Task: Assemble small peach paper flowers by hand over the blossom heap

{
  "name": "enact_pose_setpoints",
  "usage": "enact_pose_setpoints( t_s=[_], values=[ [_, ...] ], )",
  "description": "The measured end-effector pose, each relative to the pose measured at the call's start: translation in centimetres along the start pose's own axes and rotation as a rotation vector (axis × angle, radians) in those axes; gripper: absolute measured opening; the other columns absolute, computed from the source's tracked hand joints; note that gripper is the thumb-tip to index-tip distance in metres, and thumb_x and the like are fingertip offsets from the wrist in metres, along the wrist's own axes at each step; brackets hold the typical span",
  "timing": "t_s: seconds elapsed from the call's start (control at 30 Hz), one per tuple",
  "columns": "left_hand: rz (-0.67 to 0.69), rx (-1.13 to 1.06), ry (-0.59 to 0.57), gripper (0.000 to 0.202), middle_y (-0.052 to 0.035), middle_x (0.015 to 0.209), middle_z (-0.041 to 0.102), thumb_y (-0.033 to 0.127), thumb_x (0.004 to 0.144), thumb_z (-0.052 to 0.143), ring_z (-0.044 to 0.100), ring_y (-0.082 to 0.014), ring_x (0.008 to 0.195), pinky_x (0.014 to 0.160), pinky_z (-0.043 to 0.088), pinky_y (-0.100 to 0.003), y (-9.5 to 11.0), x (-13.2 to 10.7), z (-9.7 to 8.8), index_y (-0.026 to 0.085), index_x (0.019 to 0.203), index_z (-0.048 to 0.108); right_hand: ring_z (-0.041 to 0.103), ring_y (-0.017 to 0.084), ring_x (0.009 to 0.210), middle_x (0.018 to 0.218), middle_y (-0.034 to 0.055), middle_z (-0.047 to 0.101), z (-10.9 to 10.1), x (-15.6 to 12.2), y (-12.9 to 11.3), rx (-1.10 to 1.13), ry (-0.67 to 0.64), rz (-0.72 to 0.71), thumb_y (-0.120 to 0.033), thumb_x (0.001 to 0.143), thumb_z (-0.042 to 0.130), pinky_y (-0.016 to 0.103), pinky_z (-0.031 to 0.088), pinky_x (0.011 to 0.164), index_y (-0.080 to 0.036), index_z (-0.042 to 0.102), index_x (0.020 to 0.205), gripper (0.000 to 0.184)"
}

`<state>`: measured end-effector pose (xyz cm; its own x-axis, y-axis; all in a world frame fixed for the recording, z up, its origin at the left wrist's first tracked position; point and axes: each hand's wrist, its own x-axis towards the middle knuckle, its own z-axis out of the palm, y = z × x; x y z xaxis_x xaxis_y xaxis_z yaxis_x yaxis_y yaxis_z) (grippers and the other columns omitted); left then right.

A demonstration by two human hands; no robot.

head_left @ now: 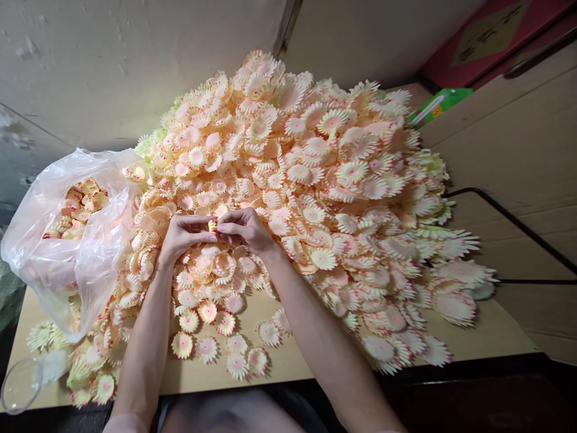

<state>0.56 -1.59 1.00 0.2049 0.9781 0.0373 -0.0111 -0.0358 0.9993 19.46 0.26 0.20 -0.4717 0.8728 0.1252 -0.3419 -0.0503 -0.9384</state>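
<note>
My left hand (187,233) and my right hand (244,228) meet in front of the big heap of artificial flower petal pieces (311,150). Between their fingertips is a small petal piece (213,227), yellowish with red-tipped edges. Both hands pinch it, the left from the left side and the right from the right. The pieces in the heap are pale cream discs with fringed rims and pinkish middles. Several loose petal discs (207,311) lie on the table between my forearms.
A clear plastic bag (97,258) holding more red-edged pieces stands at the left. A transparent cup (22,385) lies at the table's (189,379) front left corner. Cardboard (518,156) stands at the right, near a green packet (442,105). A wall (135,54) rises behind.
</note>
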Motion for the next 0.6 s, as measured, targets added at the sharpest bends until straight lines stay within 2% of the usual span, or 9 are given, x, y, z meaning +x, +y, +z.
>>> enact_pose_setpoints(
  t_s=[0.23,0.43,0.6],
  values=[
    [0.007,-0.013,-0.018,0.047,-0.0058,0.079,0.074,0.019,0.053,0.092,0.062,-0.0112,0.062,0.06,0.05,-0.021,-0.07,0.03,-0.02,0.018,0.098,0.08,0.046,0.007,0.043,0.051,0.0006,0.058,-0.22,0.12,0.16,-0.021,0.01,0.007,-0.034,0.067,0.076,0.019,0.031,0.043,-0.011,0.072,0.069,0.024],
    [0.007,0.023,-0.009,0.051,-0.0073,0.082,0.074,0.023,0.052,0.093,0.063,-0.0141,0.066,0.063,0.051,-0.025,-0.39,0.09,-0.22,0.016,0.101,0.08,0.046,0.007,0.043,0.051,0.0005,0.057,-0.2,0.09,0.02,-0.03,0.006,0.007,-0.034,0.065,0.076,0.019,0.03,0.043,-0.011,0.072,0.069,0.024],
    [0.005,0.019,-0.003,0.052,-0.0062,0.073,0.072,0.024,0.05,0.094,0.06,-0.0125,0.06,0.058,0.049,-0.023,-0.01,0.08,0.01,0.015,0.1,0.08,0.044,0.007,0.042,0.05,-0.0003,0.056,-0.13,0.09,-0.12,-0.019,0.001,0.008,-0.032,0.064,0.077,0.019,0.029,0.041,-0.012,0.07,0.067,0.022]
  ],
)
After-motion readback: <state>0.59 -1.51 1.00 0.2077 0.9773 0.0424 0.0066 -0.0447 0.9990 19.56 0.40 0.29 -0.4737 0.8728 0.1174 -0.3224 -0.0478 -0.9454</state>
